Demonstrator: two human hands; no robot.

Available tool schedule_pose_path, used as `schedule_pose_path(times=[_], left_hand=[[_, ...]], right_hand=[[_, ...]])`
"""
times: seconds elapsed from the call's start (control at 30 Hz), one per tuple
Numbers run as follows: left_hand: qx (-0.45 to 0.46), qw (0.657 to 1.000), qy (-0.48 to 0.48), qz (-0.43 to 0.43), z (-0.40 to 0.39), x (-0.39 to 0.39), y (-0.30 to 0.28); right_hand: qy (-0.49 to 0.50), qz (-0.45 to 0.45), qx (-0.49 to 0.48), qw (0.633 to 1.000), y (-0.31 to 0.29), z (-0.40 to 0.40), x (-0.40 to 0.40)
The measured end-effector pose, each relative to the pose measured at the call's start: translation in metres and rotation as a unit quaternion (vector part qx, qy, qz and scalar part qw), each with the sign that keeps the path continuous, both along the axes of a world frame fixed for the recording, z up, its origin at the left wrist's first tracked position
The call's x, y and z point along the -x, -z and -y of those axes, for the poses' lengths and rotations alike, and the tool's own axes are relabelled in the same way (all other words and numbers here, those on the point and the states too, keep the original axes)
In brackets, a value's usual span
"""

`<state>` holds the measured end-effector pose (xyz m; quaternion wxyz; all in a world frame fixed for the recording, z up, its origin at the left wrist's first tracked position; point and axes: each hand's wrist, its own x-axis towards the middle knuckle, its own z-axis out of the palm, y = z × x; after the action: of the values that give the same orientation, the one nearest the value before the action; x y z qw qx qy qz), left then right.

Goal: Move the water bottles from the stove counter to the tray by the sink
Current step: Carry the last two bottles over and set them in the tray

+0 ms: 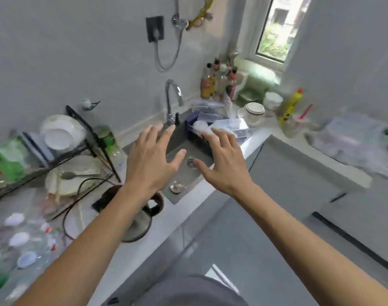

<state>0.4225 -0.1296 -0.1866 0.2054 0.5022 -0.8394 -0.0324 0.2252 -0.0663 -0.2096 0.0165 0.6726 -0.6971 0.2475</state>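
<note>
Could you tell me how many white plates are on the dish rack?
3. Two lean on the upper tier, a large plate behind a smaller plate; a third plate lies on the lower tier under a spoon. Others may be hidden.

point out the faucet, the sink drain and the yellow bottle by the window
faucet (169,100): head view, on the upright chrome neck below the curve
sink drain (191,162): head view, on the round metal strainer between the hands
yellow bottle (290,106): head view, on the middle of its body

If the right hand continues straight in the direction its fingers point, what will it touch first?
Probably the clear plastic containers in the dark basket at the sink's far end; the right hand, open and empty, points there. Depth is unclear.
</note>
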Motion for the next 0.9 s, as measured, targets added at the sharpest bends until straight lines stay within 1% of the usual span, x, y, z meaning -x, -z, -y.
schedule_pose_path(times=[0.07, 0.17, 0.27, 0.4, 0.53, 0.67, 0.77, 0.9], left_hand=[[-0.007, 0.998, 0.055, 0.0, -0.004, 0.077, -0.003], [-0.013, 0.99, 0.137, 0.001, -0.022, 0.186, -0.004], [-0.021, 0.973, 0.231, -0.011, -0.043, 0.281, -0.001], [-0.024, 0.942, 0.336, -0.001, -0.072, 0.398, 0.005], [-0.028, 0.91, 0.414, 0.009, -0.101, 0.508, 0.013], [-0.047, 0.876, 0.48, 0.015, -0.122, 0.62, 0.025], [-0.066, 0.848, 0.526, 0.018, -0.141, 0.7, 0.024], [-0.05, 0.805, 0.591, 0.024, -0.179, 0.797, 0.02]], right_hand=[[0.072, 0.019, -0.001, 0.997, -0.002, -0.03, 0.068], [0.182, 0.034, -0.009, 0.983, -0.005, -0.081, 0.156], [0.279, 0.042, -0.005, 0.959, -0.008, -0.132, 0.232], [0.39, 0.048, 0.001, 0.92, -0.006, -0.197, 0.319], [0.473, 0.061, -0.001, 0.879, 0.0, -0.249, 0.398], [0.541, 0.047, -0.023, 0.84, 0.003, -0.289, 0.474], [0.595, 0.046, -0.044, 0.801, 0.0, -0.315, 0.524], [0.657, 0.056, -0.041, 0.75, -0.002, -0.352, 0.582]])
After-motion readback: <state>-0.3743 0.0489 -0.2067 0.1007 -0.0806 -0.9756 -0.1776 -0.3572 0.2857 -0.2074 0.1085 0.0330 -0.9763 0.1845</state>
